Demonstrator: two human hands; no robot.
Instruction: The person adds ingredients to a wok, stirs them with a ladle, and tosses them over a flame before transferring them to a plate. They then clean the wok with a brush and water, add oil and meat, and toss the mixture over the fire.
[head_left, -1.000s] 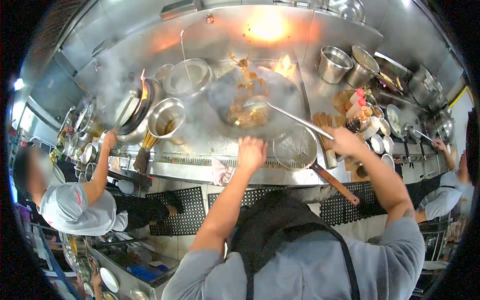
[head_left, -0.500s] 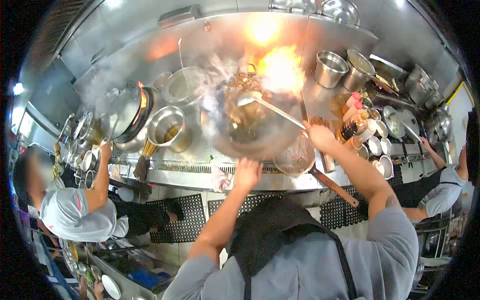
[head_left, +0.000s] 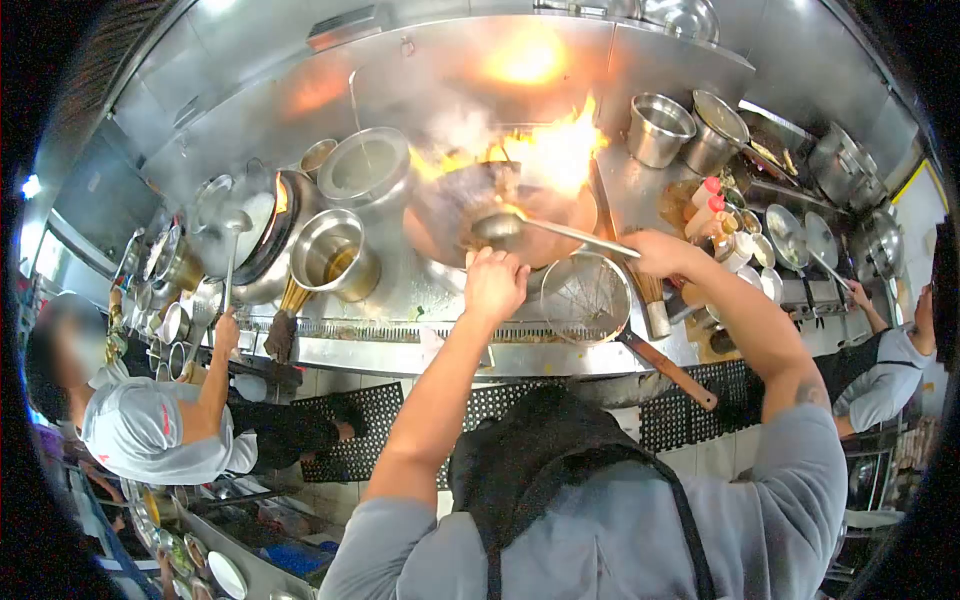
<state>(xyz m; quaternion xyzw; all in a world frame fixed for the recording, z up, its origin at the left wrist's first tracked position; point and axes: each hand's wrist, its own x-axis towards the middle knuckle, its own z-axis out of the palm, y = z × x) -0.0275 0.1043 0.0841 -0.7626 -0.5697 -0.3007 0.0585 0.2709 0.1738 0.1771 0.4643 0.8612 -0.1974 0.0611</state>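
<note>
In the head view my left hand (head_left: 497,285) is closed on the near edge of a wok (head_left: 432,228), whose far side is tipped up amid tall flames (head_left: 565,145). My right hand (head_left: 660,253) is wrapped round the handle of a long metal ladle (head_left: 497,229). The ladle's bowl is over the inside of the wok, a little beyond my left hand. Motion blur and flame hide most of the wok's contents. Below my right forearm lies a wire strainer (head_left: 585,298) with a wooden handle, beside a bamboo brush (head_left: 654,305).
On the left stand a steel pot (head_left: 334,255) of liquid and a covered round pan (head_left: 363,165). Pots (head_left: 661,130), red-capped bottles (head_left: 707,203) and seasoning bowls are to the right. A co-worker (head_left: 165,420) handles a ladle at the left; another person (head_left: 890,370) works at the right.
The wok has moved back and tipped, and the flames have spread leftward along its far rim. My left hand has moved farther from me. The ladle's bowl has come nearer to me; smoke has thinned.
</note>
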